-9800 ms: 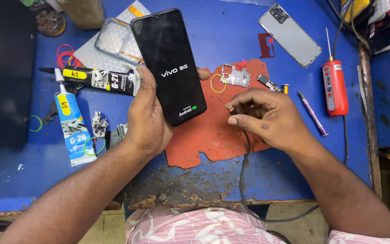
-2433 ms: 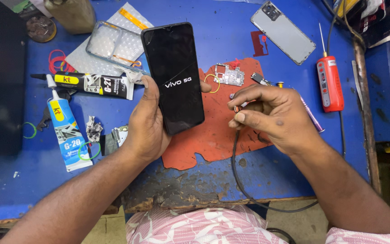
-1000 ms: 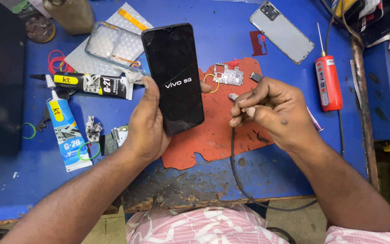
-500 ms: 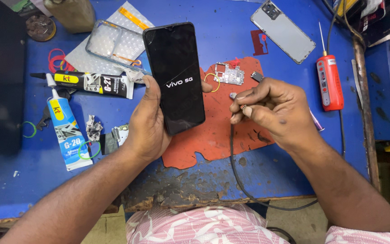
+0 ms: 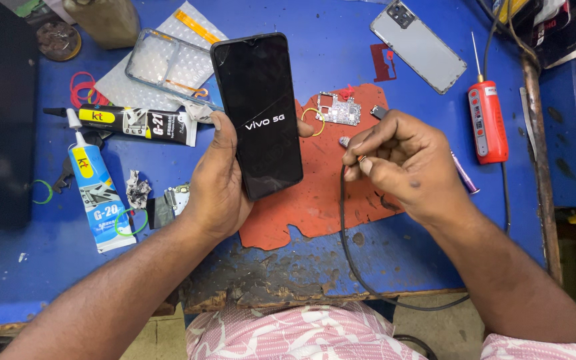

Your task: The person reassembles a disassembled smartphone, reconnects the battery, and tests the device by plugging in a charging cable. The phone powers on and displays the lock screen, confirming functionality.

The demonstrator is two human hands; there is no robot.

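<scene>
- Black glossy slab smartphone (image 5: 259, 113) gripped upright in the left hand (image 5: 218, 183), screen lit with a start-up logo, fingers wrapped along its left edge and thumb hooked round the right edge; lower end of the phone free above the palm.
- Thin black charging cable (image 5: 345, 227) pinched near its plug between thumb and forefinger of the right hand (image 5: 401, 163), other fingers curled in; small silvery plug tip (image 5: 344, 141) just showing, close to the phone's right side but apart from it.
- Cable looping down over the front edge of the scuffed blue bench (image 5: 381, 60) and back toward the lap.
- Best handling, judged from this pose: keep the phone steady, tilt its lower end toward the plug, line the tip square with the port, press in straight, no rocking.
- Worth watching: slack in the cable dragging across the torn red rubber mat (image 5: 315, 200) and nudging the small bare circuit board (image 5: 337, 109) lying on it.
- Whether the port is clear cannot be told; hidden from the head view.
- Blue-and-white glue tube (image 5: 98, 200) and red pen-shaped tool (image 5: 487, 120) well apart from both hands, no obstacle.
</scene>
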